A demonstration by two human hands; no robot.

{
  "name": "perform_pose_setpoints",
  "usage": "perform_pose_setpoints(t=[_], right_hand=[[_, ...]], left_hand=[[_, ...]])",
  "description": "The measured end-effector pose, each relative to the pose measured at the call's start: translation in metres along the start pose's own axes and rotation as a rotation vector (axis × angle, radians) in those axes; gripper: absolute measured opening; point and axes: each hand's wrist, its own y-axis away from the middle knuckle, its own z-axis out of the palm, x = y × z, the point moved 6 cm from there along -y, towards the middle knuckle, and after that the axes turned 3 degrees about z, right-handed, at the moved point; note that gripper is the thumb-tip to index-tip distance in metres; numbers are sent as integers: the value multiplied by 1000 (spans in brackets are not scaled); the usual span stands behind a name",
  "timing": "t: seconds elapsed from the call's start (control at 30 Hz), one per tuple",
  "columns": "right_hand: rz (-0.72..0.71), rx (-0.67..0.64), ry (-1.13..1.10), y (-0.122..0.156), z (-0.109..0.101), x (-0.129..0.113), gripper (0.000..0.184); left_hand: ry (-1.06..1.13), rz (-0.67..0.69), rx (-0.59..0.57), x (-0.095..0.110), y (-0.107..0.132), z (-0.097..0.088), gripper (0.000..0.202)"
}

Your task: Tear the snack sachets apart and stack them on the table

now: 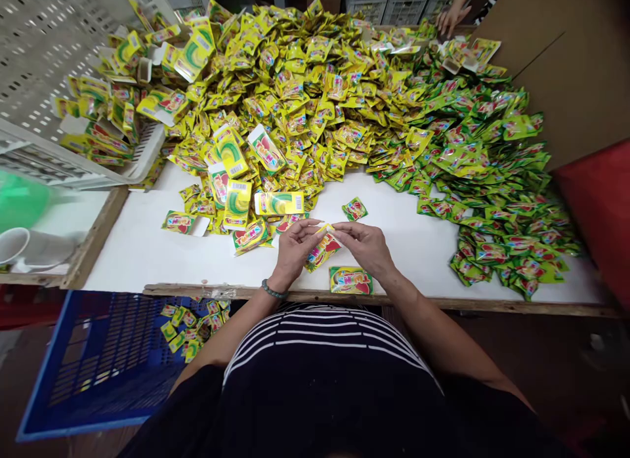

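Observation:
Both hands meet at a small green, yellow and red candy box [323, 250], tilted over the table near its front edge. My left hand [297, 247] grips the box's left side, fingers closed at its upper end. My right hand [365, 245] pinches the same upper end from the right. Just below the right hand lies another candy box [351, 280], flat on the table. Beyond the hands sits a single green sachet [355, 208]. Several boxes, among them a yellow one [279, 203], lie to the left of my hands.
Yellow sachets [305, 84] are heaped across the back, green sachets [492, 176] on the right. A white crate [59, 149] with boxes stands at left, by a white mug [37, 248]. Below is a blue crate [98, 366] with packed boxes. Another person's hand [451, 18] rests at the far edge.

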Motion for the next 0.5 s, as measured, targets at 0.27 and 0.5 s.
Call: perform_pose_setpoints(t=[0.27,0.5], right_hand=[[145,-13,-201,-8,1,19,23],[61,117,-21,6,-5,14,31]], left_hand=[[28,27,4,2,0,2,40],[5,23,-24,-2,-1,2,36]])
